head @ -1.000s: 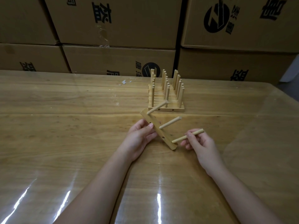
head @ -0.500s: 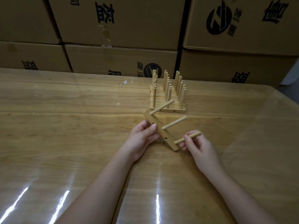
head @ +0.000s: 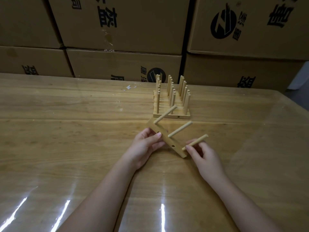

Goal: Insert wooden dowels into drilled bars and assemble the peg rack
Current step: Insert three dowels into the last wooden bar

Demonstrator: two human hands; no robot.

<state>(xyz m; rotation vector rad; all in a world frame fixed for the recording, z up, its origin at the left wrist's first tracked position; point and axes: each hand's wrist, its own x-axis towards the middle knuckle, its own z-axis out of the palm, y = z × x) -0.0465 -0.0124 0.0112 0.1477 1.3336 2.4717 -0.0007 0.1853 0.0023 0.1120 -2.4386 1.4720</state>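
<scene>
A person's left hand point(head: 145, 146) grips a drilled bar point(head: 168, 142) just left of the view's middle. The thumb is pressed on the near face and the other fingers are curled behind it. The bar is tilted and runs from 11 o'clock down to 5 o'clock. Whether its lower end touches the desk point(head: 66, 131) cannot be told.

Two dowels already stand in the bar, both pointing toward 2 o'clock: the top dowel point(head: 165, 116) near the bar's upper end and the middle dowel point(head: 180, 129) about halfway along. Two open holes show on the near face, one beside the left thumb and one further down.

The right hand point(head: 206, 159), at 3 o'clock from the left, pinches a third dowel point(head: 198, 140) between thumb and forefinger, clamped close to its lower end. That dowel also points toward 2 o'clock, parallel to the other two. Its lower end meets the bar just above the bar's bottom end. How far it sits in the hole cannot be seen.

At 12 o'clock from the bar, a rack point(head: 185, 115) of bars laid side by side rests flat on the desk, with three rows of upright dowels. The top dowel's tip overlaps its front edge in the view.

A white scrap point(head: 129, 87) lies at 10 o'clock from the rack. Printed cardboard boxes point(head: 123, 30) are stacked behind the desk's far edge.
</scene>
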